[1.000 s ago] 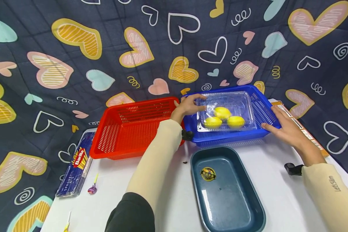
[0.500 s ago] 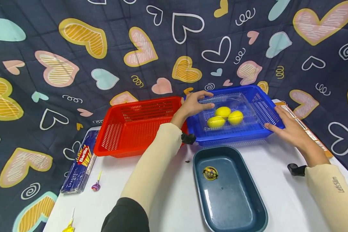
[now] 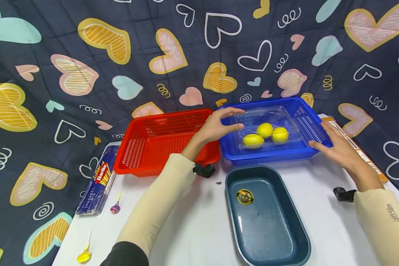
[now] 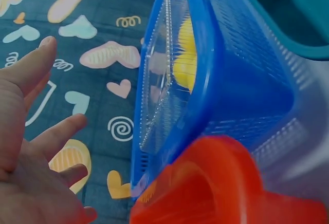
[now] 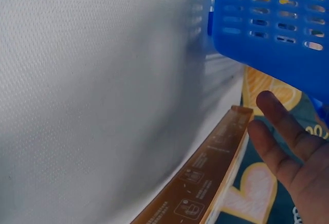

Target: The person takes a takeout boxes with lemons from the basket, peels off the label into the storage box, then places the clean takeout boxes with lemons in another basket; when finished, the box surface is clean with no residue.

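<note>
A clear plastic box [image 3: 277, 113] holding three yellow lemons [image 3: 264, 130] lies inside the blue basket [image 3: 272, 158]. Over the gap between that basket and the red basket [image 3: 163, 146] is my left hand [image 3: 212, 129], its fingers spread and holding nothing. In the left wrist view the left hand [image 4: 36, 142] is apart from the blue basket's rim. My right hand [image 3: 340, 151] is at the blue basket's right end, thumb right at the rim, fingers extended along the outside. The right wrist view shows its fingers [image 5: 280, 124] straight, beside the basket's outer wall.
A dark teal tray [image 3: 264, 221] with a round sticker stands in front of the blue basket. Behind the right hand lies a long orange-and-white box [image 3: 355, 147]. A spaghetti pack [image 3: 98, 181] and two lollipops [image 3: 115, 208] lie on the left. A heart-patterned cloth hangs behind.
The clear box with the lemons has settled lower into the blue basket. My left hand has drawn back left from the box. The right hand stays at the rim; the view has shifted slightly.
</note>
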Tool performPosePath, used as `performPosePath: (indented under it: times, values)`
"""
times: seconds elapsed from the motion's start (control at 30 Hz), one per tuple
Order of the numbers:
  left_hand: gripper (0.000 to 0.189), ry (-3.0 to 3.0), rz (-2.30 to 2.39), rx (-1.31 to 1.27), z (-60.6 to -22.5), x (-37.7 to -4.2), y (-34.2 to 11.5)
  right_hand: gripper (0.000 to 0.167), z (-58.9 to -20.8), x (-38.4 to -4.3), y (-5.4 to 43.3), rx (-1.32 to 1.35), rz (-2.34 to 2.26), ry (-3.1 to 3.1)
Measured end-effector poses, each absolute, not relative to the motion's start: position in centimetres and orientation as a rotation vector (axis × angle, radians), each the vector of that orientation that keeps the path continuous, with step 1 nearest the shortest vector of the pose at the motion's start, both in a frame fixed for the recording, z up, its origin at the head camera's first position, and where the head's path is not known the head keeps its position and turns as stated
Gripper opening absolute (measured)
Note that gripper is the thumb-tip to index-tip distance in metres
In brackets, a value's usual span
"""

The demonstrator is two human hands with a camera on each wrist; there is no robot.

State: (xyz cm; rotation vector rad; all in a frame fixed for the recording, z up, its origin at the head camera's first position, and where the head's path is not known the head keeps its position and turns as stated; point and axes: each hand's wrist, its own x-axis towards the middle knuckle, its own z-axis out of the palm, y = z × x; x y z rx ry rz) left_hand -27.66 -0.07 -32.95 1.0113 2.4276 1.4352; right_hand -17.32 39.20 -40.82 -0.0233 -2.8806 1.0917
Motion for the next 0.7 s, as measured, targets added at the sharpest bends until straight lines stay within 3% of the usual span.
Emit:
performPosePath:
  times: [0.47,0.7]
  values:
    - [0.043,2.517,1.474,0.942,-34.2,-24.3,-5.1,0.098,-39.8,-17.2,40.3,-0.110,1.249,-2.897]
    - [0.046,2.618,1.456,0.758,-34.9,-22.8,-8.7,0.096,-38.2,-17.1,40.7,-0.111,0.958,-3.003]
